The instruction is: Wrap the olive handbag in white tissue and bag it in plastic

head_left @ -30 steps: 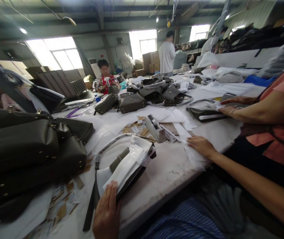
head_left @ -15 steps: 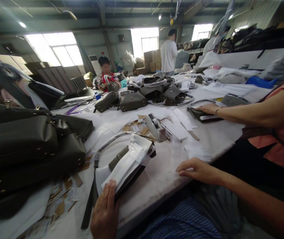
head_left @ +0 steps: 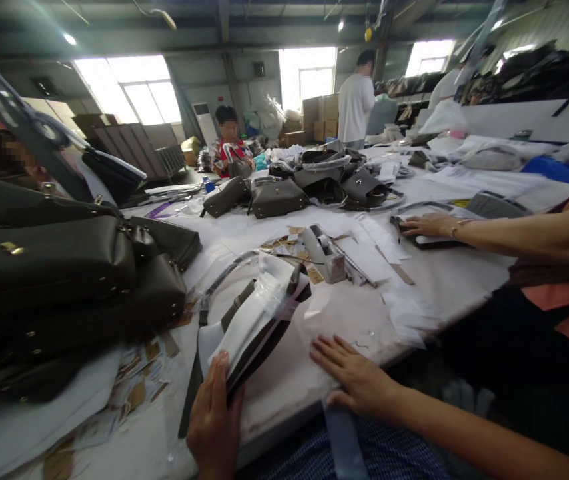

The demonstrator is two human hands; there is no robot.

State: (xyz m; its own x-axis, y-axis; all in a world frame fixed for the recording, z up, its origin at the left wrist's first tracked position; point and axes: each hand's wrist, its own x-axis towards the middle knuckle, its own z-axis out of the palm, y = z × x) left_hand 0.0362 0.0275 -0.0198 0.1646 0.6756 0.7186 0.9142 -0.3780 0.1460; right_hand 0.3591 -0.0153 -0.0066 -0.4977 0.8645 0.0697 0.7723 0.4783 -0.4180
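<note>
A dark olive handbag partly wrapped in white paper lies at a slant near the table's front edge. Clear tape or film shines over its upper end, and a wrapped handle loops out to the left. My left hand grips the bag's near end, fingers on the white paper and thumb at the side. To the right, my right hand rests on the tabletop with fingers spread, holding nothing. Below its thumb a translucent strip hangs over the table's edge; whether they touch I cannot tell.
A tape dispenser stands beyond the bag among paper tags. Dark handbags are piled at left, and more bags lie mid-table. A co-worker's hand rests on another bag at right. White paper sheets lie beside the dispenser.
My right hand has moved left along the table edge, from loosely curled to spread flat. The bag's near end is tilted up a little in my left hand. The view has shifted slightly.
</note>
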